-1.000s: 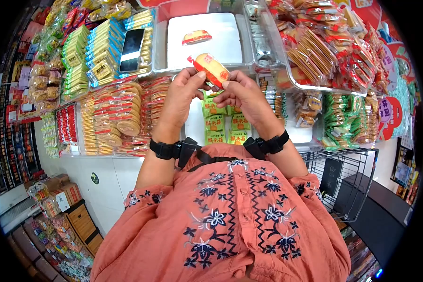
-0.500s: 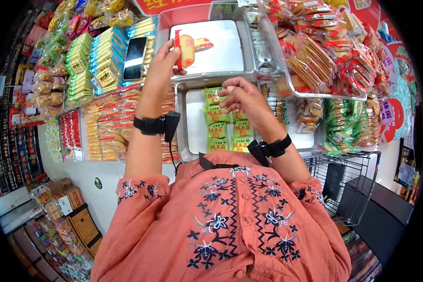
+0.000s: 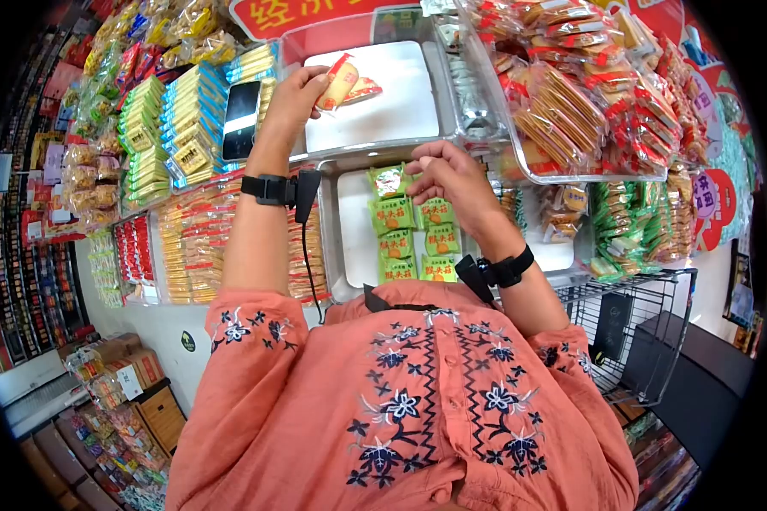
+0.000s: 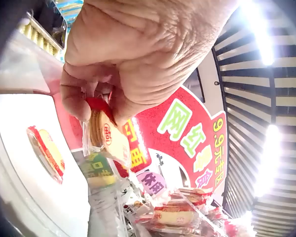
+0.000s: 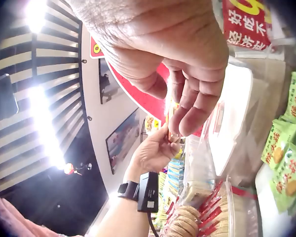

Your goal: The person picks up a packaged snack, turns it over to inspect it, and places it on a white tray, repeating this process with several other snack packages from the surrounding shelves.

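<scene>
My left hand point(image 3: 293, 104) pinches a clear-and-red wrapped cookie packet point(image 3: 341, 83) by its edge. In the left wrist view the held packet point(image 4: 110, 134) hangs from thumb and fingers, its stacked cookies showing side-on. A similar packet point(image 3: 367, 88) lies on the white board point(image 3: 405, 106) in the upper bin, partly covered by the held one in the head view. My right hand point(image 3: 456, 183) hovers over several green packets point(image 3: 392, 215) in the lower bin, fingers loosely curled with nothing in them.
A phone point(image 3: 241, 119) lies on blue and yellow packets left of the upper bin. Long wrapped cookies point(image 3: 200, 230) fill the lower left bin. A clear bin of red-wrapped packets point(image 3: 562, 94) stands right, above a black wire cart point(image 3: 639, 328).
Both hands held the packet together at first; the right hand let go and drew back slightly right. My left hand carried the packet up and left, over the white board, and tilted it.
</scene>
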